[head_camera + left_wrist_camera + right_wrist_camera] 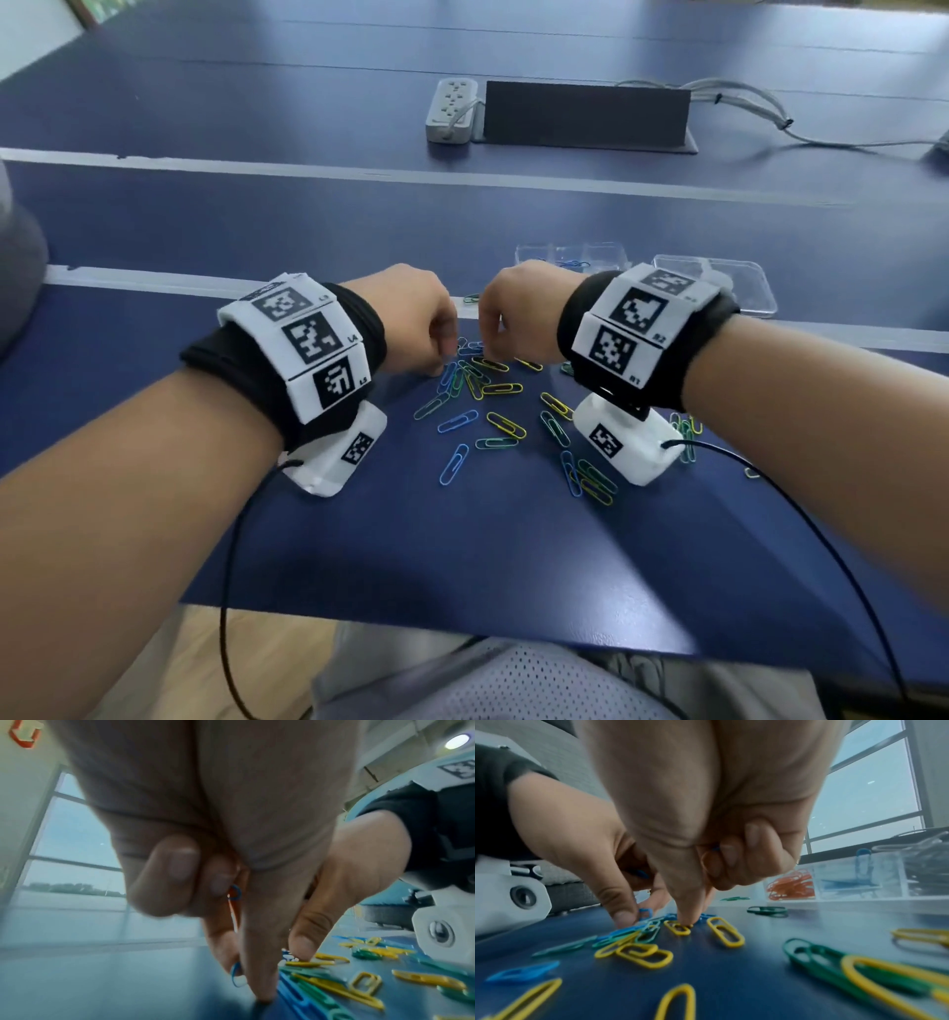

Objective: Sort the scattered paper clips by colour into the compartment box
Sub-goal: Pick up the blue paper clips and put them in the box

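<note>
Both forearms reach forward over the dark blue table (513,555), wrists bent down, so the 2 hands meet nearly knuckle to knuckle at the far edge of the scattered plastic-coated paper clips (493,411). The left hand (411,318) points its thumb and forefinger down to the tabletop, pinching a blue paper clip (236,973) between them, while its other fingers curl into the palm over another blue clip (235,892). The right hand (518,313) presses its forefinger tip (687,914) onto the table among the clips beside a small yellow paper clip (677,927); its remaining fingers are curled in, and something orange and blue shows inside them, too hidden to name. The loose clips come in 3 colours, blue, green and yellow, too many and too overlapped to count surely. The clear plastic compartment box (570,254) stands just beyond the right hand; in the right wrist view 1 compartment holds a heap of orange clips (791,884), the next a few blue ones (849,882).
</note>
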`<state>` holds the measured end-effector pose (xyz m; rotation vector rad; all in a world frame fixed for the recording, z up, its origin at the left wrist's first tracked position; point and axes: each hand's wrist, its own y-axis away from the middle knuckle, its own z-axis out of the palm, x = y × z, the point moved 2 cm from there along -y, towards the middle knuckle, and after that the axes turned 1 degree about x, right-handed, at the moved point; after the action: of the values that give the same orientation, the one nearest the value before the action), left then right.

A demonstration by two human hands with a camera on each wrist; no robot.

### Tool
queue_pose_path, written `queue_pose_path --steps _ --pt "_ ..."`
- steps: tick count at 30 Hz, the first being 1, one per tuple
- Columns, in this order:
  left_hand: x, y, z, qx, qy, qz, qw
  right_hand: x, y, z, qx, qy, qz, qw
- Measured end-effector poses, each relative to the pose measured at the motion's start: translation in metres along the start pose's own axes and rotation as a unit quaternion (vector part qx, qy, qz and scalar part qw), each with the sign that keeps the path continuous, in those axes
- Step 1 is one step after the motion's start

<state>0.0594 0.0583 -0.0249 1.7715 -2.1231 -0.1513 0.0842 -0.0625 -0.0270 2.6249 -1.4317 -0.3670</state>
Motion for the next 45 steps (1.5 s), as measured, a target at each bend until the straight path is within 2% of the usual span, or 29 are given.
queue_pose_path --steps 4,6,8,10,12,15,17,19,21,24,25,29,30,33,36,41,45 --pt "-0.005 -0.001 0.001 -0.01 0.055 0.006 0.998 0.0 0.003 0.0 -0.003 0.005 -0.004 1.0" --pt "-0.007 -0.002 0.001 -0.032 0.119 -0.002 0.992 -0.001 0.003 -0.002 -0.007 0.013 -0.015 1.0" --pt "-0.008 -0.003 0.002 -0.054 0.229 -0.016 0.972 -0.003 0.002 -0.003 -0.012 0.025 -0.016 0.999" --pt "-0.011 -0.005 0.002 -0.046 0.306 -0.031 0.95 -0.005 0.001 0.0 -0.021 0.058 -0.019 0.998" --pt "-0.012 -0.007 0.002 -0.036 0.317 -0.036 0.947 -0.006 0.001 0.001 -0.025 0.082 -0.023 0.996" --pt "-0.014 -0.008 0.003 -0.035 0.252 -0.031 0.967 -0.009 0.001 0.0 -0.043 0.103 -0.023 0.994" --pt "-0.014 -0.009 0.005 -0.044 0.237 -0.029 0.97 -0.007 0.002 -0.003 -0.049 0.092 -0.005 0.995" --pt "-0.013 -0.01 0.005 -0.044 0.253 -0.031 0.966 -0.002 0.003 -0.007 -0.047 0.037 0.03 0.998" --pt "-0.012 -0.013 0.005 -0.035 0.267 -0.033 0.962 0.009 0.002 -0.012 -0.039 -0.082 0.087 0.992" --pt "-0.007 -0.019 0.001 -0.016 0.263 -0.033 0.964 0.033 -0.001 -0.017 0.0 -0.296 0.16 0.942" --pt "-0.003 -0.021 -0.002 -0.008 0.256 -0.031 0.966 0.04 -0.002 -0.02 0.011 -0.33 0.169 0.929" --pt "0.019 -0.033 -0.016 0.045 0.229 -0.017 0.972 0.063 -0.005 -0.03 0.043 -0.371 0.188 0.908" --pt "0.025 -0.037 -0.019 0.06 0.228 -0.014 0.972 0.069 -0.006 -0.033 0.05 -0.353 0.193 0.914" --pt "0.042 -0.052 -0.028 0.107 0.206 -0.01 0.973 0.082 -0.013 -0.044 0.058 -0.205 0.203 0.956" --pt "0.054 -0.068 -0.034 0.127 0.154 0.001 0.98 0.085 -0.023 -0.053 0.06 -0.115 0.217 0.968" --pt "0.062 -0.081 -0.038 0.151 0.073 0.039 0.985 0.078 -0.034 -0.06 0.027 -0.069 0.201 0.977" --pt "0.057 -0.085 -0.035 0.155 0.068 0.039 0.985 0.075 -0.036 -0.058 0.018 -0.051 0.189 0.981"
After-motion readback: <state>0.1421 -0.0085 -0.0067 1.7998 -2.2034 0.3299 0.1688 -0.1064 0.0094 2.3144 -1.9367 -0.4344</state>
